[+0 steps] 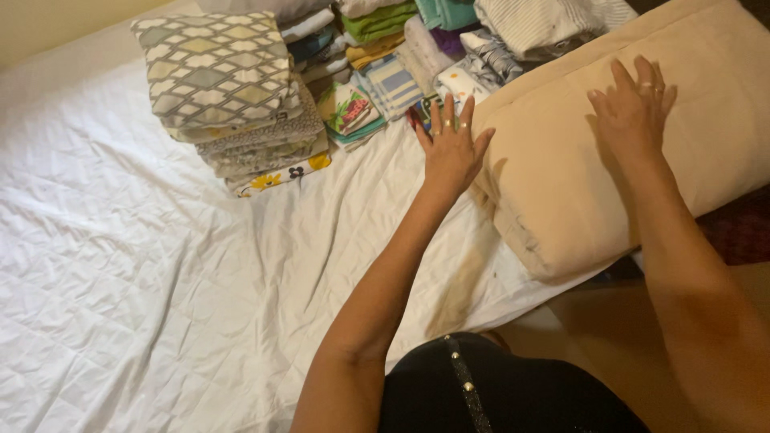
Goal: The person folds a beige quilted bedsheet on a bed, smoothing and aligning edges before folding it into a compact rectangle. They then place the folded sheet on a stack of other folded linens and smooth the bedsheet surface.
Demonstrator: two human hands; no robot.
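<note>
Head: pillow [561, 176] seemingly under both hands

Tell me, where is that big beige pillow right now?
In the head view, the beige pillow lies at the right edge of the white bed, just in front of the folded linen stacks, with both hands on it.

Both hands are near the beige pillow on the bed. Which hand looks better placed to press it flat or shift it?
Probably the right hand: it lies flat, fingers spread, on top of the beige pillow. The left hand is only at the pillow's left edge, over the white sheet.
</note>
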